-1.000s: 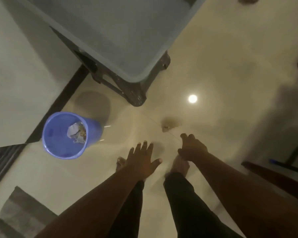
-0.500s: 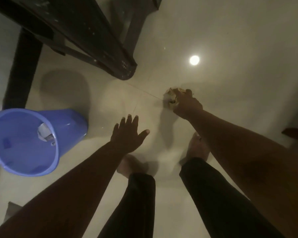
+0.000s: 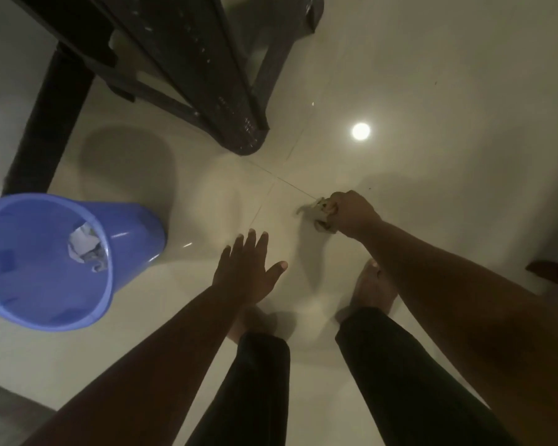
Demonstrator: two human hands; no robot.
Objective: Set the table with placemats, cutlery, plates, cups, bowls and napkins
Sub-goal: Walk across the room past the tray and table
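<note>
I look straight down at a glossy cream tiled floor. My right hand (image 3: 355, 214) is closed around a crumpled pale napkin (image 3: 319, 214), held just above the floor right of centre; bits of it stick out to the left of my fingers. My left hand (image 3: 248, 272) hangs open, fingers spread, palm down, holding nothing, left of the napkin. No plates, cups, bowls, cutlery or placemats are in view.
A blue plastic bin (image 3: 45, 262) with crumpled paper inside stands at the left. A dark table leg and frame (image 3: 207, 75) rise at the top. My bare feet (image 3: 372, 291) stand below my hands. A grey mat corner (image 3: 4, 410) shows bottom left, a dark wooden edge (image 3: 554, 275) at right.
My right hand reached down to the crumpled napkin on the floor, closed on it and lifted it slightly towards me. The view dropped closer to the floor; the table top left the view.
</note>
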